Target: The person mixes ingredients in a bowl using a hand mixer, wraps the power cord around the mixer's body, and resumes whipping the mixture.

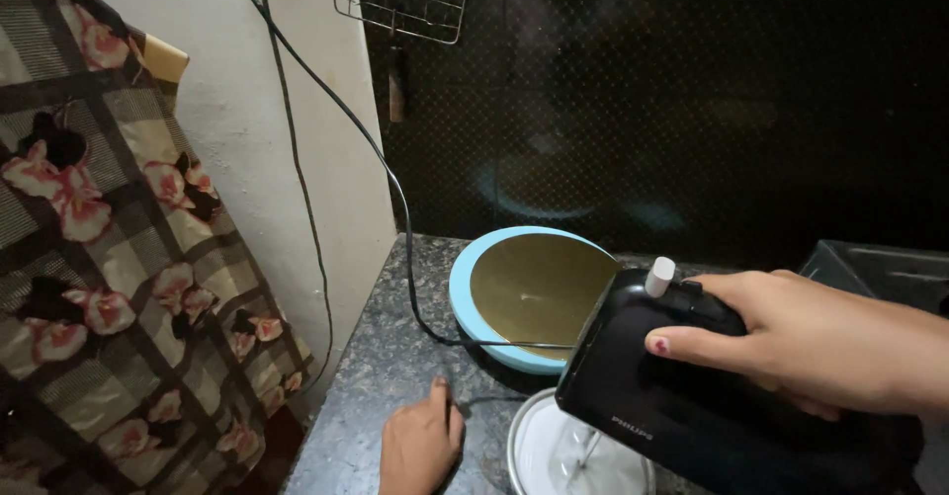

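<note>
Right hand [811, 342] is wrapped around the handle of a black hand mixer [682, 386], thumb up near its white button, with the beaters down in a steel bowl [539, 451] on the granite counter [381, 376]. Left hand [420, 446] rests loosely, holding nothing, fingertips beside the black cord [395, 184]. A blue-rimmed turntable [529, 292] sits just behind the bowl.
</note>
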